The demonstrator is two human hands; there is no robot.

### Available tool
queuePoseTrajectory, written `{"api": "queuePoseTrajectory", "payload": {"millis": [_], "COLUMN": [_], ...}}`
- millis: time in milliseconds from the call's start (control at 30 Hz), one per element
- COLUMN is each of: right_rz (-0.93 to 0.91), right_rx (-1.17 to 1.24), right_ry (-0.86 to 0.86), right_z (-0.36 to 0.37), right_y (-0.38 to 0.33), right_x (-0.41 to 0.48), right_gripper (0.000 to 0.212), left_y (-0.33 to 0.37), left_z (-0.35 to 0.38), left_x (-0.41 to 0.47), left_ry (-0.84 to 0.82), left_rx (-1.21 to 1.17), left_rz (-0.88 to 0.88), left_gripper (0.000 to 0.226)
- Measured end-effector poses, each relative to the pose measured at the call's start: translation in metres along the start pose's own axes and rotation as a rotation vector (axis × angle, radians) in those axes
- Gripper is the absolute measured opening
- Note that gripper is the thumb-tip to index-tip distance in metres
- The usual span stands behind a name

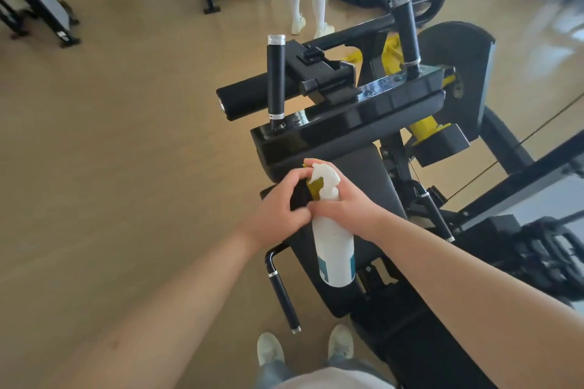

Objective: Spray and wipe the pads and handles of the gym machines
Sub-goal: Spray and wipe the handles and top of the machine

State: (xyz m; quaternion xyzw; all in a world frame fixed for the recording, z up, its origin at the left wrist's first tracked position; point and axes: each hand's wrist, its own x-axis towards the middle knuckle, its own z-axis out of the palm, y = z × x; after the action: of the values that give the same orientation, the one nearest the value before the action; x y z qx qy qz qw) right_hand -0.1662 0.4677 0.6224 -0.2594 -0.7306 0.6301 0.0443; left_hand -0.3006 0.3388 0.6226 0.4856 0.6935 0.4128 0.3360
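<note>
While my hands meet above the seat pad, both are gripping.
My right hand curls round the neck of the white spray bottle, which hangs down. My left hand bunches the yellow-and-black cloth by its nozzle. Beyond stands an upright black handle.

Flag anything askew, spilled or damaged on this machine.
Nothing stands out. The pad shows no tear, both upright handles look intact, and no spill shows on the floor. The right hand grips the spray bottle; the left hand holds a cloth at its nozzle.
</note>
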Motion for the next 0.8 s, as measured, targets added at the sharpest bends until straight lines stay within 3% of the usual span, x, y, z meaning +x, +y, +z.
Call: {"api": "queuePoseTrajectory", "payload": {"millis": [67, 133, 233, 367, 467, 567, 700, 800], "right_rz": [-0.002, -0.022, -0.042, -0.068, -0.086, -0.02, 0.014, 0.037], "right_rx": [-0.076, -0.185, -0.246, -0.269, -0.103, 0.115, 0.477, 0.572], "right_ry": [0.05, 0.102, 0.187, 0.156, 0.019, -0.002, 0.253, 0.471], "right_z": [0.004, 0.009, 0.016, 0.01, -0.002, -0.007, -0.009, -0.012], "right_y": [0.005, 0.007, 0.009, 0.009, 0.01, 0.016, 0.014, 0.007], "right_x": [0.002, 0.004, 0.009, 0.005, -0.005, -0.01, -0.008, -0.002], "right_gripper": [0.082, 0.083, 0.085, 0.093, 0.088, 0.07, 0.046, 0.038], "left_y": [0.008, 0.015, 0.02, 0.023, 0.023, 0.021, 0.014, 0.002], "left_z": [0.006, 0.013, 0.017, 0.02, 0.021, 0.02, 0.024, 0.033], "left_x": [-0.002, 0.0, 0.004, 0.003, -0.002, -0.007, -0.017, -0.024], "left_ry": [-0.004, 0.044, 0.136, 0.201, 0.24, 0.251, 0.283, 0.34], "left_rx": [-0.167, -0.127, -0.09, -0.062, -0.104, -0.223, -0.249, -0.285], "left_rz": [-0.083, -0.1, -0.102, -0.072, -0.097, -0.06, -0.011, -0.034], "left_gripper": [0.051, 0.044, 0.061, 0.063, 0.072, 0.056, 0.049, 0.034]}}
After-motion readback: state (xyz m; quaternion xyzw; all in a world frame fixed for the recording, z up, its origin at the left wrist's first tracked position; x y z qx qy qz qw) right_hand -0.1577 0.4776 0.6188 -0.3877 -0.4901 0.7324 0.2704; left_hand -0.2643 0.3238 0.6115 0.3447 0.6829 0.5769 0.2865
